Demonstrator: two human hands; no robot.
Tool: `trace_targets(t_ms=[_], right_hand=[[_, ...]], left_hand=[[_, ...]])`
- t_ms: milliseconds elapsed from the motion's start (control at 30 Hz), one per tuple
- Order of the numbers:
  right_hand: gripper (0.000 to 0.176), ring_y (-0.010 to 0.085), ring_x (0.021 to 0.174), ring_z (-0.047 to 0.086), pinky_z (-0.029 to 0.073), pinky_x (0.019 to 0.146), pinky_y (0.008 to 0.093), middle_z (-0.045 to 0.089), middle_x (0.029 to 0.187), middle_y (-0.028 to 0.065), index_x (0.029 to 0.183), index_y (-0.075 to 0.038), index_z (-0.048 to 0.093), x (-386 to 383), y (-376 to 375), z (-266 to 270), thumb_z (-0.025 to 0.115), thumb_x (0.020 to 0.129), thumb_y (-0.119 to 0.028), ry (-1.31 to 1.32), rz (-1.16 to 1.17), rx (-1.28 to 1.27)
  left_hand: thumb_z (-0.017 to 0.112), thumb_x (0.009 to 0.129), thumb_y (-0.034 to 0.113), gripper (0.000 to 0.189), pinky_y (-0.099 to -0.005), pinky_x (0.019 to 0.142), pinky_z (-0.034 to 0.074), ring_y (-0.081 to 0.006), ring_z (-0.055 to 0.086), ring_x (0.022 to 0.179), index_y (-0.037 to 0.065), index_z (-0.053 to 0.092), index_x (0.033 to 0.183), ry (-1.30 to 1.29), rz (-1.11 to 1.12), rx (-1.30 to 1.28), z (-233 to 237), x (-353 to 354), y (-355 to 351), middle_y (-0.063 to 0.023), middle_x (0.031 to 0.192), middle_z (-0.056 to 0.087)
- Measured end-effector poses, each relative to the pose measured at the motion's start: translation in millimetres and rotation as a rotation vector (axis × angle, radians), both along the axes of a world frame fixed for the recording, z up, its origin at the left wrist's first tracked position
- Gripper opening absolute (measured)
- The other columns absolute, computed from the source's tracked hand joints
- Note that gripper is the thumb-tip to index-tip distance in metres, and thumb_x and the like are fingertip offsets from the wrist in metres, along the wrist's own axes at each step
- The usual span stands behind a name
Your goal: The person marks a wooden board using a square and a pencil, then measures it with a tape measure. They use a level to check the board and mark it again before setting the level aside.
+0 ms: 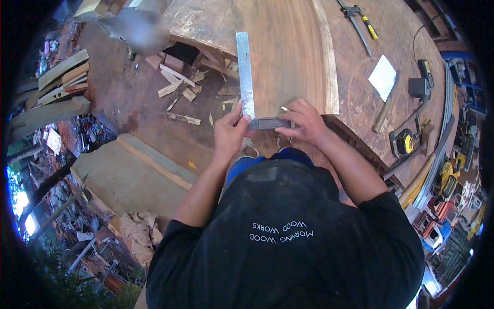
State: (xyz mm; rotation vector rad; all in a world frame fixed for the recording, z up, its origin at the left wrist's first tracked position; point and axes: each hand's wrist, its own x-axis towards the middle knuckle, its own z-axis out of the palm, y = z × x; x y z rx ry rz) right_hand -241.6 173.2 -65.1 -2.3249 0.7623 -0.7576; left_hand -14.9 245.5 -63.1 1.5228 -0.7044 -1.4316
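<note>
A try square (246,72) lies on a wide wooden slab (288,62), its metal blade along the slab's left side and its dark stock across the near end. My left hand (229,130) is closed on the square's corner, thumb on top. At the stock's other end is my right hand (304,122), its fingers pressed against the stock. A pencil (284,108) pokes out between the right hand's fingers, pointing left; the rest of it is hidden.
On the worktable (355,98) to the right lie a clamp (357,26), white paper (383,77), a hammer (382,116) and a tape measure (404,142). Wood offcuts (177,85) litter the floor at left. A large board (128,175) lies low at my left.
</note>
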Motion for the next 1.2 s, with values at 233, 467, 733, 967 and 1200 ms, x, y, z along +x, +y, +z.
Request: trace_targets(t_ms=[233, 467, 733, 967, 1200], right_hand=[[0.036, 0.0297, 0.080, 0.055, 0.046, 0.068, 0.0385, 0.057, 0.084, 0.0095, 0.090, -0.006, 0.069, -0.8, 0.8, 0.6, 0.084, 0.062, -0.024, 0.018, 0.004, -0.004], [0.036, 0.0296, 0.080, 0.055, 0.046, 0.068, 0.0385, 0.057, 0.085, 0.0099, 0.090, -0.006, 0.068, -0.4, 0.3, 1.4, 0.084, 0.063, -0.024, 0.008, 0.011, -0.013], [0.036, 0.0294, 0.079, 0.055, 0.045, 0.068, 0.0382, 0.056, 0.084, 0.0098, 0.090, -0.006, 0.068, -0.4, -0.2, 1.9, 0.084, 0.064, -0.025, -0.007, 0.013, 0.009], [0.037, 0.0291, 0.078, 0.055, 0.045, 0.068, 0.0381, 0.056, 0.085, 0.0098, 0.092, -0.006, 0.068, -0.8, -1.5, 2.8, 0.084, 0.064, -0.025, -0.014, 0.022, 0.010], [0.037, 0.0290, 0.078, 0.054, 0.045, 0.068, 0.0377, 0.056, 0.085, 0.0099, 0.092, -0.006, 0.067, -1.1, -1.6, 4.4, 0.084, 0.064, -0.023, -0.021, 0.015, 0.015]], left_hand=[[0.060, 0.090, 0.006, 0.051, -0.0243, 0.058, 0.055, -0.0114, 0.065, 0.071, -0.002, 0.045, 0.138, -0.017, -0.023, 0.025, 6.8, 0.5, -0.7, -0.0098, 0.098, 0.068], [0.059, 0.091, 0.006, 0.050, -0.0262, 0.060, 0.058, -0.0144, 0.065, 0.071, -0.007, 0.043, 0.137, -0.004, -0.004, 0.010, 4.9, 0.0, -0.3, -0.0141, 0.098, 0.067], [0.059, 0.091, 0.006, 0.051, -0.0253, 0.061, 0.057, -0.0142, 0.065, 0.074, -0.007, 0.042, 0.137, 0.010, -0.003, 0.008, -0.3, 0.9, 0.6, -0.0140, 0.100, 0.067], [0.059, 0.091, 0.006, 0.052, -0.0248, 0.062, 0.057, -0.0138, 0.064, 0.082, -0.006, 0.042, 0.138, 0.019, -0.032, 0.014, 5.5, 1.2, -1.1, -0.0138, 0.107, 0.066], [0.059, 0.090, 0.006, 0.051, -0.0241, 0.061, 0.056, -0.0121, 0.064, 0.077, -0.004, 0.044, 0.138, -0.002, -0.019, 0.033, 6.8, 0.0, -0.9, -0.0121, 0.102, 0.067]])
